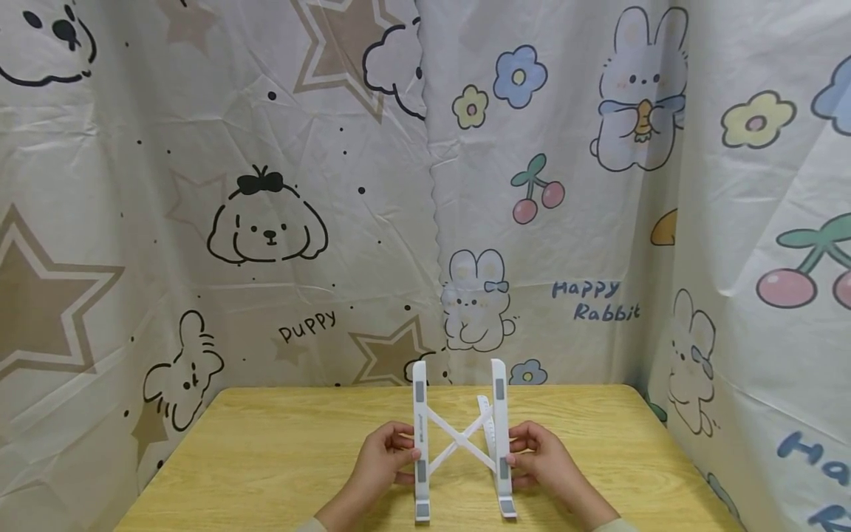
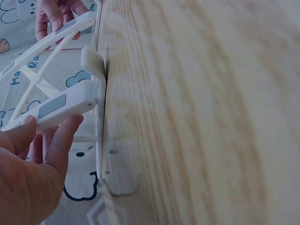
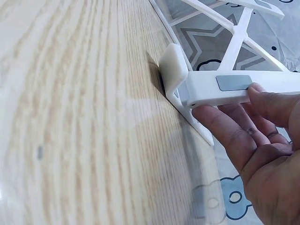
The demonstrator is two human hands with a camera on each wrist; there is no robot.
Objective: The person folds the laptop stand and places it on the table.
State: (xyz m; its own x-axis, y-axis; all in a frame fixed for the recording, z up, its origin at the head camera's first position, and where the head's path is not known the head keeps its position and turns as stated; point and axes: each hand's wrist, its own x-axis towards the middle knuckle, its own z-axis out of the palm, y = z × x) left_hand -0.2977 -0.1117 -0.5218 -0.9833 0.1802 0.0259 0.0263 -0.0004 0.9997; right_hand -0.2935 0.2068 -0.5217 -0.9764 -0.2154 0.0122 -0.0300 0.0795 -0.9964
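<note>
A white folding laptop stand (image 1: 461, 439) stands unfolded on the table, its two long arms joined by crossed bars and dotted with grey pads. My left hand (image 1: 387, 458) grips the left arm near its lower half, thumb on the front face and fingers at the outer side. On the opposite side my right hand (image 1: 541, 458) holds the right arm the same way. Both wrist views show the hooked front lip by the tabletop: the left hand (image 2: 35, 164) pinches one arm, and the right hand (image 3: 255, 136) has its thumb beside a grey pad.
The light wood-grain table (image 1: 279, 458) spreads out on both sides of the stand. Behind and beside it hangs a cream curtain (image 1: 372, 222) printed with puppies, rabbits, stars and cherries, reaching the table's back edge.
</note>
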